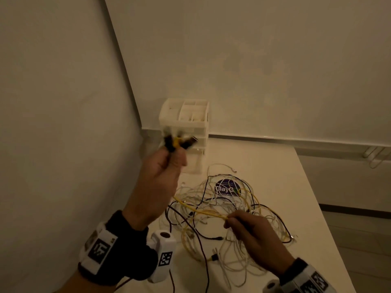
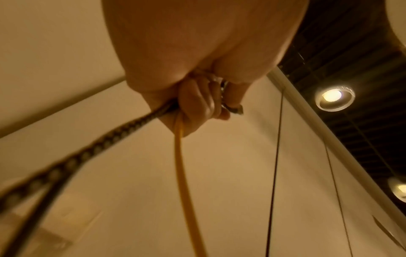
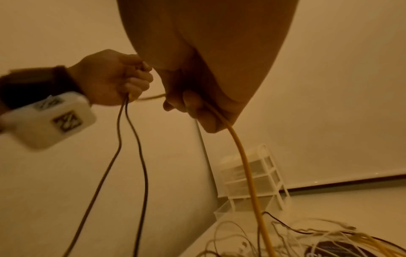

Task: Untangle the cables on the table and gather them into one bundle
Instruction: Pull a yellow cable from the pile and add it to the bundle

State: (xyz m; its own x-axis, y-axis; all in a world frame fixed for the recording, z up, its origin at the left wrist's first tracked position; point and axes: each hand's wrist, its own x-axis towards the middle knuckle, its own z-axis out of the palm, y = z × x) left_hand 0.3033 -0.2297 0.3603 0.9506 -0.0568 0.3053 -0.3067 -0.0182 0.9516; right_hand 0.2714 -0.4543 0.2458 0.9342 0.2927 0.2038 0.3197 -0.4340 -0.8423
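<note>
Hands work apart: left hand (image 1: 163, 168) raised, gripping gathered plug ends, right hand (image 1: 249, 227) pinching thin yellow cable (image 1: 203, 210) above tangled white, black and yellow cables (image 1: 222, 208) on pale surface (image 1: 285, 187), best slid slowly to avoid tightening knots.

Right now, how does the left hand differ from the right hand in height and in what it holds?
The left hand is raised well above the table; the right hand is low, just over the cable tangle. The left hand grips several cable ends, black and yellow; the right hand pinches only the yellow cable. Both hold the same yellow cable, which runs between them.
</note>
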